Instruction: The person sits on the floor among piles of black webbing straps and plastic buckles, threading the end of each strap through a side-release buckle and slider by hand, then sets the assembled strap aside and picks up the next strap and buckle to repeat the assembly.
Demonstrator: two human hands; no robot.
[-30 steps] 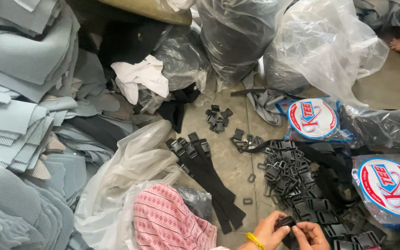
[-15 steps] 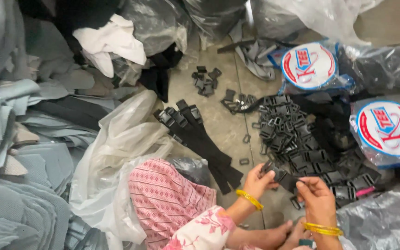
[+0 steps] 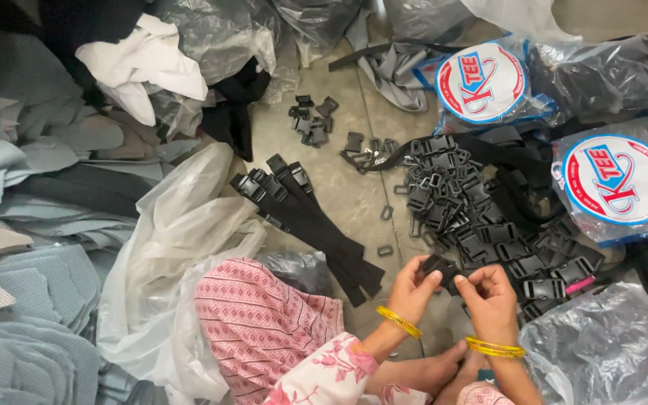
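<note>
Both hands met low in the view, just in front of a heap of black buckles [image 3: 489, 225] on the concrete floor [image 3: 354, 187]. Left hand [image 3: 414, 289] pinched a black buckle [image 3: 442, 268] between thumb and fingertips, closed on it. Right hand [image 3: 493, 296] touched the same buckle from the other side, fingers curled on its edge. Each wrist wore a yellow bangle [image 3: 399, 321].

Left of the hands lay a row of black straps [image 3: 305, 221] with buckles at their upper ends, side by side and slanting. A small cluster of loose clips [image 3: 310, 120] sat farther up the floor. Two round spools [image 3: 481, 82] in clear wrap lay at right. Grey fabric pieces [image 3: 31, 300] were stacked at far left, and a clear bag [image 3: 181, 225] lay beside a pink patterned knee [image 3: 256, 322].
</note>
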